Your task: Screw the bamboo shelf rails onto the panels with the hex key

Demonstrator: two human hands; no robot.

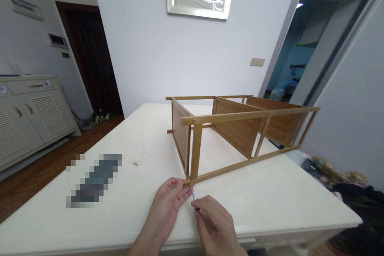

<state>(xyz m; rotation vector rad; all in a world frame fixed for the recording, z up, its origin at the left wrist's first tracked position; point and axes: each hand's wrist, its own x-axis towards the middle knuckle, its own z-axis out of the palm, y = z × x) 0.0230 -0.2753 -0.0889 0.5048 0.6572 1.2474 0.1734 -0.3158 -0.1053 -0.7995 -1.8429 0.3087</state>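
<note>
A wooden shelf unit (pixel 223 118) lies on its side on the white table (pixel 144 124), its shelf boards standing on edge. My left hand (pixel 168 200) grips the near end of its lowest rail, thumb on top and fingers beneath. Between the thumb and fingers of my right hand (pixel 216 221) is a thin metal hex key (pixel 193 195). The key's far tip meets the rail beside my left fingers, at the corner where a crosspiece joins. Whatever fastener sits under the tip is too small to make out.
Left of the unit lies a small clear plastic bag (pixel 142 157) with a little screw (pixel 135 164) at it. A blurred dark flat object (pixel 97 180) rests further left. Clothes (pixel 354 200) are heaped beyond the table's right edge. A wall stands behind the table.
</note>
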